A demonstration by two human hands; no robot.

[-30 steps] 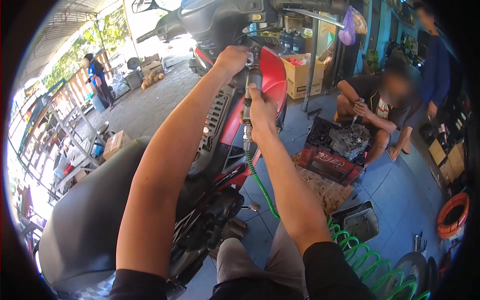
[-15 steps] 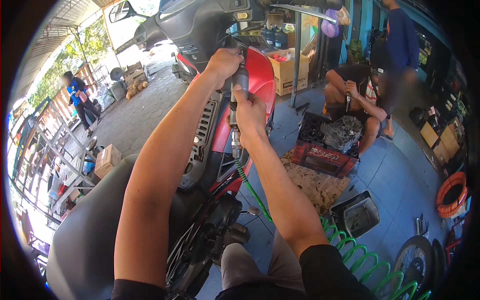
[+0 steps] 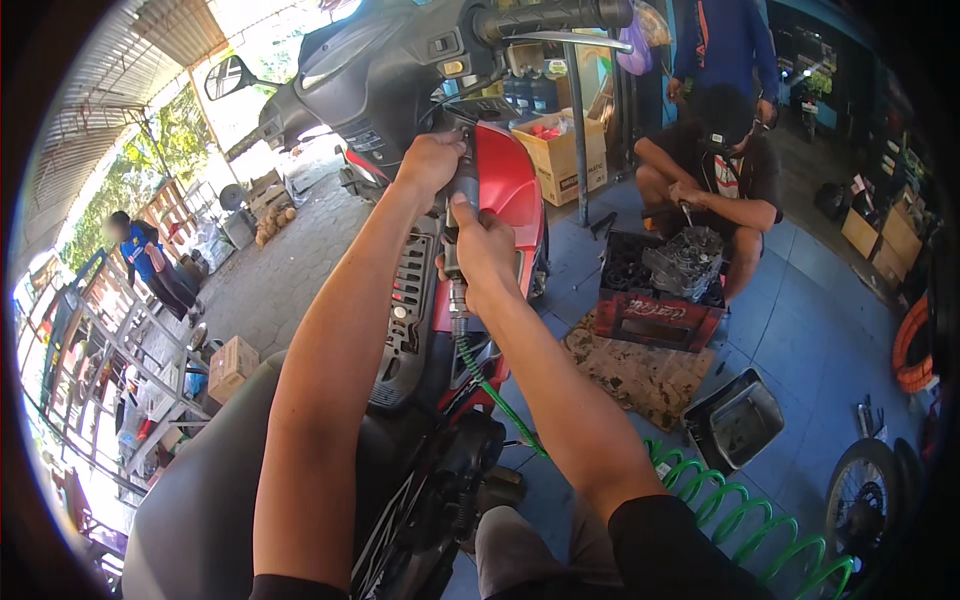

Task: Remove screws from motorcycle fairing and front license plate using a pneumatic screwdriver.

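Here we are at the upper middle of the frame, and the right grip (image 3: 485, 250) is wrapped firmly around a dark air tool (image 3: 466, 178), thumb laid along its body. The left grip (image 3: 430, 165) is curled up at the tool's far end, right beside the scooter's red front panel (image 3: 508, 185); its fingertips are tucked out of sight, so I can't tell whether they clasp the tip or something on the panel. The tool runs nearly upright through the picture, and from its metal coupling the green hose (image 3: 500, 402) drops away, going to loose coils at lower right.

The step in hand looks to be working the tool on a fastening at that panel, with the left side guiding the tip. The next move, I'd say, calls for square alignment, steady pressure and clear fingers before any trigger pull, with that hose slack enough not to tug.

Over at right, a crouching co-worker (image 3: 755, 205) bends above a metal engine part (image 3: 685, 262) on a red crate (image 3: 650, 325).
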